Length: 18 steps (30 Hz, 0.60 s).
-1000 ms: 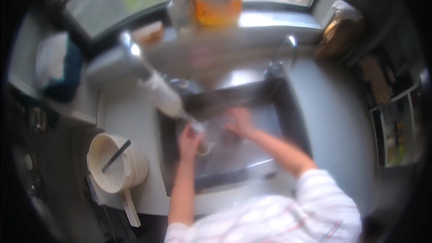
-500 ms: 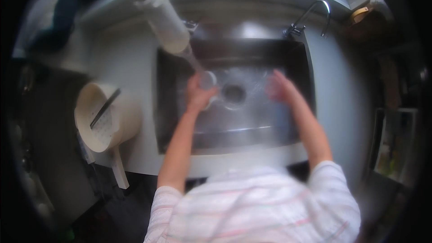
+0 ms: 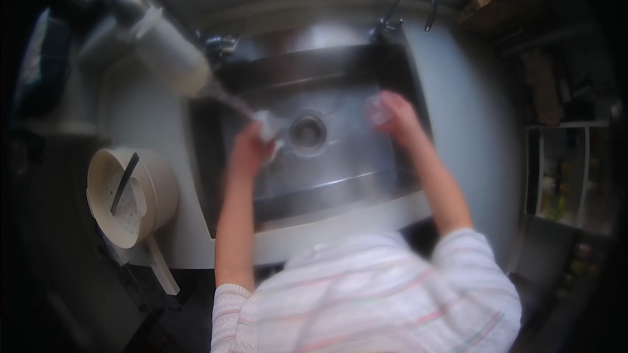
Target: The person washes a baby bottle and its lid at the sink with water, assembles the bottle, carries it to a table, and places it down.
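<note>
My left hand [image 3: 246, 148] is closed around a small white cup-like piece [image 3: 266, 125] at the left of the steel sink [image 3: 350, 186]. A stream of water [image 3: 230, 99] falls onto that piece from the tap's pale filter housing [image 3: 171, 59]. Over the sink's right side, my right hand [image 3: 402, 117] is closed with a small translucent piece [image 3: 377, 110] at its fingertips; blur hides its exact kind. Between the two hands lies the round drain [image 3: 307, 132].
On the counter at left stands a cream pot with a strainer insert [image 3: 163, 189] and a dark utensil [image 3: 124, 183] in it; its handle [image 3: 160, 265] juts past the edge. A curved chrome faucet [image 3: 428, 0] rises behind the sink at right.
The view has shifted, so the sink and pot appear further left. My left hand stays at the water stream with the white piece. The translucent piece at my right hand shows more plainly now.
</note>
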Available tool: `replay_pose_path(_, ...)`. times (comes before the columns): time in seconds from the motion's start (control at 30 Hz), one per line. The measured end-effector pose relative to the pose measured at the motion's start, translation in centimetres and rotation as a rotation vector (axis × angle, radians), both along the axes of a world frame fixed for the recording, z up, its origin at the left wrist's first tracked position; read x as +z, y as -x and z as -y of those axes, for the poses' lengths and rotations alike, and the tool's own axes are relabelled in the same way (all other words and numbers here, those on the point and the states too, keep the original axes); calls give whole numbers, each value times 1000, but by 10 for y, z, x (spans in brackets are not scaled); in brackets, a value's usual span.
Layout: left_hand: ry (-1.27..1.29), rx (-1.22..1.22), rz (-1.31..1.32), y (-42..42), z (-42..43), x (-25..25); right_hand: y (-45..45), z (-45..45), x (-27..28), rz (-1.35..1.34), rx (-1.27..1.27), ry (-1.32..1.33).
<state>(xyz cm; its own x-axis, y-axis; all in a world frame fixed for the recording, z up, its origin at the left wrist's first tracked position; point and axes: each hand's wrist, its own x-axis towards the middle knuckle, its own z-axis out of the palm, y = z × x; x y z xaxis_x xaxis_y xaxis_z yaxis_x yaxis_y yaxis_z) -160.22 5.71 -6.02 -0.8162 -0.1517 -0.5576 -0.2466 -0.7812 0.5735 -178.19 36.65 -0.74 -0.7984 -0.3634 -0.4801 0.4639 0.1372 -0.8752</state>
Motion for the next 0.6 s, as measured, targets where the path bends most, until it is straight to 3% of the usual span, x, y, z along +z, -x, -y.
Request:
replay_pose_path(0.03, -34, 18, -9, -1, -2, 4, -2, 0, 6, -202, 56, -130)
replay_pose_path(0.07, -69, 36, -18, -2, -4, 6, -3, -1, 11, -681, 136, -324)
replay_pose_path(0.17, -160, 53, -55, -4, -2, -2, 10, -17, 38, -1177, 107, -525)
replay_pose_path(0.23, -147, 54, -80, -5, 0, -11, 35, -47, 32, -1092, -143, -686)
replay_pose_path(0.3, -154, 62, -79, -8, 1, -11, 70, -96, 5, -1223, -163, -933)
replay_pose_path(0.37, -195, 61, -54, -8, -1, -8, 92, -136, -28, -1135, -149, -1038)
replay_pose_path(0.47, -177, 58, -25, -11, 1, -10, 95, -151, -29, -1105, -65, -1270)
replay_pose_path(0.57, -134, 7, 13, -13, 4, -13, 57, -81, 44, -1355, -102, -1301)
replay_pose_path(0.6, -116, -22, 27, -16, 3, -14, 40, -48, 61, -1328, 21, -1015)
